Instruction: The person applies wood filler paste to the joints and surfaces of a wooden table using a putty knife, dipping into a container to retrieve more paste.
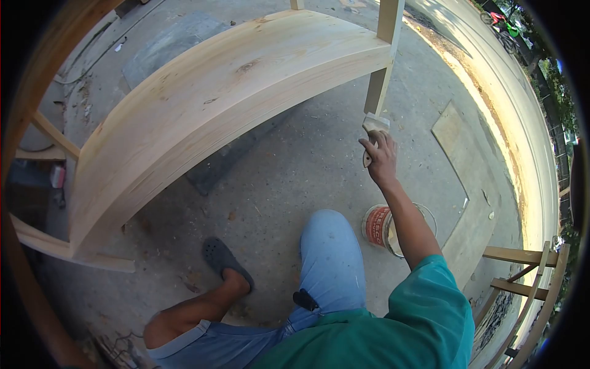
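My right hand (383, 158) is closed around the handle of a wide, flat paintbrush (375, 123). The brush's bristle end is at the foot of a wooden leg (377, 91), seemingly touching it. That leg belongs to a long, pale wooden bench (239, 77), which looks bowed through the lens and shows a few dark knots in its seat. Below my right forearm stands a bucket (377, 225) with a red label and a wire handle, partly covered by the arm. My left hand is outside the picture.
Flat boards (458, 150) lie on the concrete floor at the right. A slatted wooden piece (522, 277) stands at the lower right, and dark brown wooden framing (27, 92) runs down the left edge. A road passes beyond the floor's right side.
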`<state>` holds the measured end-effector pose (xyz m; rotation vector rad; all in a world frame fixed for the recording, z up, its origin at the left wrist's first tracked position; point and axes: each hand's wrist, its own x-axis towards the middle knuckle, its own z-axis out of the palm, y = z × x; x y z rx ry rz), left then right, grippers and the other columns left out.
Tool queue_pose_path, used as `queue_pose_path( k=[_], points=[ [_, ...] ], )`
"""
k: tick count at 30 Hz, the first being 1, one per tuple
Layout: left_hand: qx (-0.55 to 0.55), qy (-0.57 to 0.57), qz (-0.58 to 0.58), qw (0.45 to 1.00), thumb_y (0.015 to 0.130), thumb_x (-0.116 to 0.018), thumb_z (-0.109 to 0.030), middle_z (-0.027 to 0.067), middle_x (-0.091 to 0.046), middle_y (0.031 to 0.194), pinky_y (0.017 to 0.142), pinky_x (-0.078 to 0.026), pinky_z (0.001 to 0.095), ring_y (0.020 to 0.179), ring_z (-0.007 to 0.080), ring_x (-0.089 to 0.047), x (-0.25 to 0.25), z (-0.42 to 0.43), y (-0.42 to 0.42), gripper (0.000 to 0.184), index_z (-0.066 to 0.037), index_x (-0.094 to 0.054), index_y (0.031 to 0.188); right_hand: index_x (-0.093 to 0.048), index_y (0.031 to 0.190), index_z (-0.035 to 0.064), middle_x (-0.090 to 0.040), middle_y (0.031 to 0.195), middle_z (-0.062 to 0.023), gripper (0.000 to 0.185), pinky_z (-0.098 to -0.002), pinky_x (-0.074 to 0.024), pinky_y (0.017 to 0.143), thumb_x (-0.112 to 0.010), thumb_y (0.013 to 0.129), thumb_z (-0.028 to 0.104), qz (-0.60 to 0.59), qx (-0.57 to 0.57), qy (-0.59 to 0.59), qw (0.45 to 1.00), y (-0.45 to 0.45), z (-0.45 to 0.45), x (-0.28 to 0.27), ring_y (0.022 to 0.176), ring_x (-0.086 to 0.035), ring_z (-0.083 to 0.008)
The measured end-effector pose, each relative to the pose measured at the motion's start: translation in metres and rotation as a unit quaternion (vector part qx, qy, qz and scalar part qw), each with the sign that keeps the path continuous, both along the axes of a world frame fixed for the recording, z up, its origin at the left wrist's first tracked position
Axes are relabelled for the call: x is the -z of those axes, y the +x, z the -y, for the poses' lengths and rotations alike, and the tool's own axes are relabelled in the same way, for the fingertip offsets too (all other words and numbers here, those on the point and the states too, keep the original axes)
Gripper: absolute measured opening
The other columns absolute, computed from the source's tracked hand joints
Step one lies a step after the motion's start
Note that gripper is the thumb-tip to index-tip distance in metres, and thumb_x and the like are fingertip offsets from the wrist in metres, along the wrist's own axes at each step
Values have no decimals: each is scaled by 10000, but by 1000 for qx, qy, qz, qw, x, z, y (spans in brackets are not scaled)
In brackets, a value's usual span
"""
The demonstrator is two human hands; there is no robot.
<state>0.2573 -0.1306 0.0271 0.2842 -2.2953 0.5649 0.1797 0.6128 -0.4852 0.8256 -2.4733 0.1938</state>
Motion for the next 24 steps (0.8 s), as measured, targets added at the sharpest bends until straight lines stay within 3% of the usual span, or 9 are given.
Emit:
queue_pose_path(
  k=[3, 6, 9, 12, 14, 16, 18, 21, 24],
  points=[
    [-32, 33, -25, 999, 945, -166, -776, 345, -564, 1318, 1121, -362, 494, 1279, 437, -521, 12, -41, 2, 996, 35, -452, 1448, -700, 999, 181, -556, 1315, -61, 208, -482, -351, 1019, -659, 795, 180, -30, -38, 117, 992, -38, 21, -26, 1298, -466, -272],
    [-148, 131, -61, 978, 932, -156, -793, 340, -543, 1353, 1131, -355, 485, 1305, 439, -500, 27, -116, 15, 1040, 68, -485, 1413, -688, 975, 169, -551, 1293, -64, 170, -493, -349, 1004, -651, 815, 213, -101, -16, 173, 980, -83, 38, -50, 1261, -479, -260],
    [-79, 165, -89, 979, 907, -170, -823, 342, -521, 1379, 1132, -350, 485, 1313, 461, -484, 40, -134, 22, 1089, 99, -502, 1382, -694, 958, 161, -555, 1239, -70, 162, -482, -370, 971, -656, 810, 215, -30, 48, 189, 980, -93, 37, -32, 1193, -500, -262],
    [-195, 139, -57, 969, 912, -155, -814, 344, -522, 1374, 1121, -354, 488, 1311, 477, -478, 39, -156, 22, 1094, 117, -502, 1370, -707, 946, 156, -558, 1199, -86, 176, -469, -391, 936, -664, 802, 246, 4, 41, 233, 971, -79, 29, 15, 1155, -502, -263],
    [-198, -10, 27, 980, 920, -149, -801, 345, -522, 1375, 1110, -359, 493, 1310, 478, -478, 36, -147, 21, 1076, 108, -511, 1367, -708, 914, 150, -557, 1182, -96, 165, -464, -385, 941, -663, 800, 261, 43, 38, 235, 970, -64, 41, 15, 1167, -496, -274],
    [-194, -4, 24, 981, 930, -148, -787, 343, -520, 1378, 1105, -360, 496, 1311, 477, -477, 35, -143, 21, 1049, 90, -510, 1379, -709, 868, 139, -541, 1160, -87, 168, -495, -371, 961, -668, 804, 289, -46, -3, 194, 980, -71, 61, -3, 1168, -488, -279],
    [-177, 154, -64, 970, 942, -152, -769, 339, -516, 1385, 1104, -357, 500, 1315, 473, -474, 39, -158, 17, 1012, 61, -497, 1405, -722, 878, 126, -520, 1156, -70, 229, -520, -357, 973, -702, 779, 332, -106, -12, 162, 981, -77, 77, -38, 1180, -469, -267],
    [-160, 160, -70, 971, 940, -161, -769, 332, -498, 1408, 1119, -339, 491, 1336, 459, -458, 39, -162, 17, 1019, 75, -465, 1424, -727, 911, 111, -507, 1173, -62, 295, -513, -361, 973, -726, 748, 356, -32, 69, 217, 973, -100, 60, -31, 1185, -454, -255],
    [-143, 166, -66, 973, 938, -170, -769, 325, -481, 1432, 1134, -321, 481, 1357, 444, -442, 48, -165, 20, 1028, 88, -433, 1442, -740, 935, 109, -506, 1189, -58, 303, -494, -374, 977, -729, 741, 341, -11, 81, 239, 968, -100, 42, 18, 1188, -448, -248]
  ],
)
